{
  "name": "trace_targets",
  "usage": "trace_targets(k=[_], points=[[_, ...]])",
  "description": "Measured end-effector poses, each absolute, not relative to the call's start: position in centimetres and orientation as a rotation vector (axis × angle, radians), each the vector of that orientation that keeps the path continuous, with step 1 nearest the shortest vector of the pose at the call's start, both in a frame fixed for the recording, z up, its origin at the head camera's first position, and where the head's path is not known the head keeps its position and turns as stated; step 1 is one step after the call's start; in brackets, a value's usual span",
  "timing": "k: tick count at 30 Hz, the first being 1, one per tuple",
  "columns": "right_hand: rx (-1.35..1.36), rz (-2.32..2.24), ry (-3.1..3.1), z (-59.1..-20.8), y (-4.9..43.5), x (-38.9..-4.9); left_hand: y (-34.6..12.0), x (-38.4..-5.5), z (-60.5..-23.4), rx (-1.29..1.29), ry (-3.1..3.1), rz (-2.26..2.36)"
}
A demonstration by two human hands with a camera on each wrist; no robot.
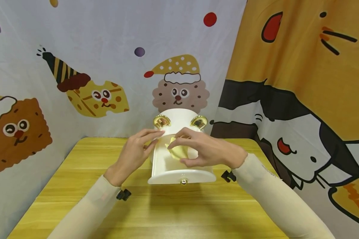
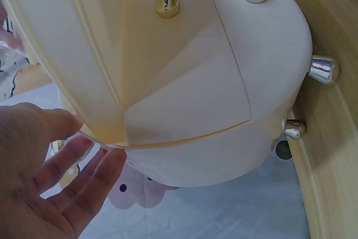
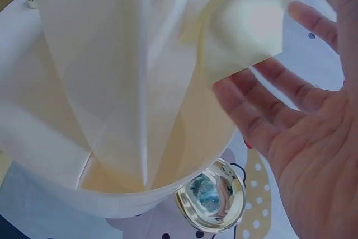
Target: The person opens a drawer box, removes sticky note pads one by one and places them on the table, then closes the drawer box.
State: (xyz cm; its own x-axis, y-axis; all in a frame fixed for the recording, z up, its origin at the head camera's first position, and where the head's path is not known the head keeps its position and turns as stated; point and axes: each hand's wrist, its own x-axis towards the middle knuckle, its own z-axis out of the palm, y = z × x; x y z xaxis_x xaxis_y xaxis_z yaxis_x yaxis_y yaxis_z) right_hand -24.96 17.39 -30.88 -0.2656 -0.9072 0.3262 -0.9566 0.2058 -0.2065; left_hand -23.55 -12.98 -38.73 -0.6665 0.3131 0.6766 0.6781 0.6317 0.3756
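Head view: from three o'clock the right grip (image 1: 201,146) pinches the yellow piece (image 1: 180,152), probably light, bendable, best held by its rim, over the white box (image 1: 180,120), left grip (image 1: 134,151) unclenched at nine o'clock.

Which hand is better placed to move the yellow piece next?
Right, most likely. The right hand holds the yellow piece over the white box in the head view. The left hand is at the box's edge, without the piece, so steadying would probably suit it better.
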Motion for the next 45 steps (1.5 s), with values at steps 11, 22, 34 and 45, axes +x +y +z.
trace_targets(k=[11,22,34,45], points=[[1.782,0.565,-2.359,-30.8,18.0,-25.1,-13.0,-23.5,-38.7,-0.767,-2.295,-0.851],[1.677,0.549,-2.376,-29.9,19.8,-24.6,-12.8,-23.5,-38.8,-0.764,-2.293,-0.854],[1.611,0.540,-2.351,-29.1,22.2,-24.3,-12.8,-23.4,-38.7,-0.757,-2.282,-0.853],[1.514,0.541,-2.355,-28.8,24.7,-24.4,-12.8,-23.5,-38.7,-0.761,-2.277,-0.832]])
